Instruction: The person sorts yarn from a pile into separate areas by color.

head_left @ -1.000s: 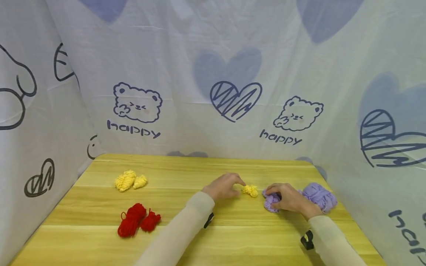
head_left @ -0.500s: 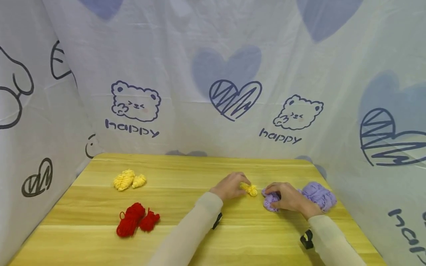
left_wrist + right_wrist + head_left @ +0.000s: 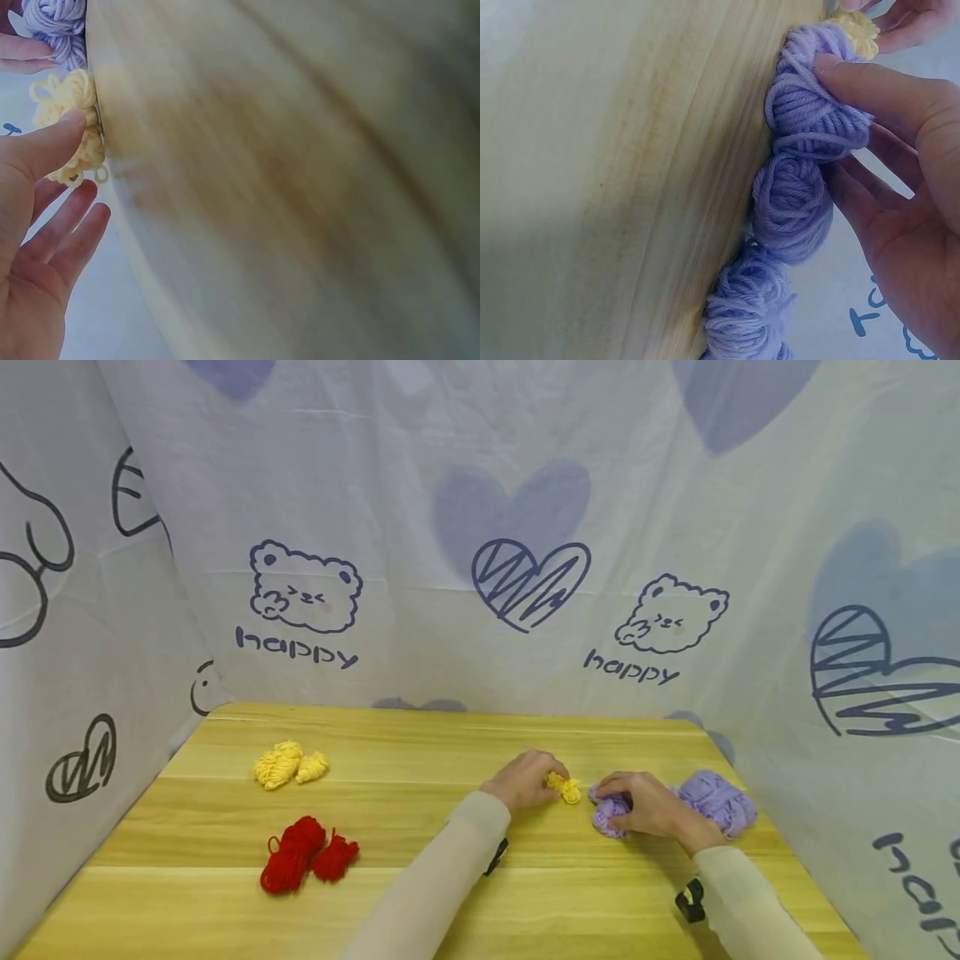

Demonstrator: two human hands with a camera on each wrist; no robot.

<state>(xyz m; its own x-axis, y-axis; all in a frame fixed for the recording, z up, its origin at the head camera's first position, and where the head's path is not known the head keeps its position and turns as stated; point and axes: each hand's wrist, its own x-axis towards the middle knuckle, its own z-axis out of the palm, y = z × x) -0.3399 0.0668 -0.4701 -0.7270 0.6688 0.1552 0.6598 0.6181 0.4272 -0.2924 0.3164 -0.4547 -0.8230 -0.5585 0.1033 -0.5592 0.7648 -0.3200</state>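
A small bundle of yellow yarn [image 3: 570, 791] lies right of the table's middle, and my left hand [image 3: 525, 779] pinches its left side. In the left wrist view the thumb presses on the yellow yarn [image 3: 71, 94], with fingers on its other side. My right hand [image 3: 654, 806] grips a small purple yarn bundle [image 3: 609, 820] just to the right. Its thumb lies on top of the purple yarn [image 3: 814, 105] in the right wrist view, with fingers behind. The two held bundles are close together on the tabletop.
A larger purple yarn skein [image 3: 717, 802] lies by the right wrist. Two yellow yarn bundles [image 3: 279, 765] sit at the far left, with two red yarn bundles [image 3: 294, 855] nearer. Patterned cloth [image 3: 420, 610] hangs behind the wooden table [image 3: 187, 910].
My left hand has moved right onto the small yellow yarn bundle, and its fingers have closed on it. The right hand stays on the purple yarn.
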